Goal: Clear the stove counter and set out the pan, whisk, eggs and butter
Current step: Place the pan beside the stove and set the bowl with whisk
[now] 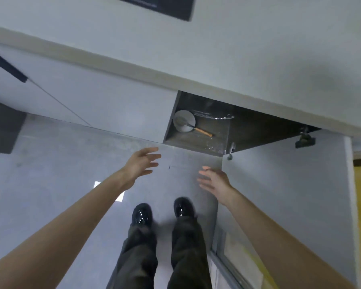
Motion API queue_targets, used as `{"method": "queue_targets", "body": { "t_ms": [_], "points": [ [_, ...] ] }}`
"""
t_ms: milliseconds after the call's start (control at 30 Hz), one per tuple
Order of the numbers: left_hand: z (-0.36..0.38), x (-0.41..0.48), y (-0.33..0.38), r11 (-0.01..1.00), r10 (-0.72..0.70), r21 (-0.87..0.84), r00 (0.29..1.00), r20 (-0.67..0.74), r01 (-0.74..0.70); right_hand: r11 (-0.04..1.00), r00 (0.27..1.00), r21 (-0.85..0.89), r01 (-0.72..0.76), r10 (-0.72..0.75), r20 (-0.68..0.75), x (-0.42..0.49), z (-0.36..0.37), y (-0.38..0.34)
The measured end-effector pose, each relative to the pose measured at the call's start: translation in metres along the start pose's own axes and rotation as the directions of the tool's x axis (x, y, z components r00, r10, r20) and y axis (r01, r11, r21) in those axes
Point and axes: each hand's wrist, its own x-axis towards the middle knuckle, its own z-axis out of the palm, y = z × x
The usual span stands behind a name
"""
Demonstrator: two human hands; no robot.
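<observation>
Under the grey counter [175, 59] the low cabinet [248, 130] stands open, the pan [183, 120] inside and not yet fetched, as left hand [142, 163] and right hand [215, 180] reach towards it, fingers [154, 156] spread and empty, so the setting-out looks barely begun.

I see the pan [184, 120] sitting upright on the floor of the open cupboard [196, 142], close to its left wall. It is round and pale, and its wooden handle, on a dark neck, points toward the right. Thin wires lie across its bowl; I cannot tell whether they are the whisk.
</observation>
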Motion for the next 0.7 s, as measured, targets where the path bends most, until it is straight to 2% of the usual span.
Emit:
{"method": "queue_targets", "body": {
  "t_ms": [100,200,267,500,700],
  "points": [
    [0.000,0.025,-0.014,0.997,-0.018,-0.078,1.000,-0.007,0.018,0.949,0.990,-0.286,0.135,-0.143,-0.010,0.043,0.009,-0.005],
    [0.003,0.051,-0.026,0.983,-0.037,-0.183,0.998,-0.049,0.028,0.706,0.941,-0.635,0.314,-0.318,0.112,0.081,0.013,-0.012],
    [0.008,0.068,-0.035,0.967,-0.051,-0.251,0.996,-0.067,0.033,0.542,0.910,-0.751,0.377,-0.370,0.189,0.106,0.015,-0.017],
    [0.011,0.129,-0.064,0.922,-0.018,-0.384,0.986,-0.164,-0.047,0.129,0.827,-0.908,0.399,-0.479,0.296,0.208,0.040,-0.027],
    [0.006,0.185,-0.097,0.935,0.013,-0.347,0.986,-0.165,-0.071,-0.097,0.709,-0.902,0.420,-0.586,0.393,0.286,0.064,-0.016]
  ]
}}
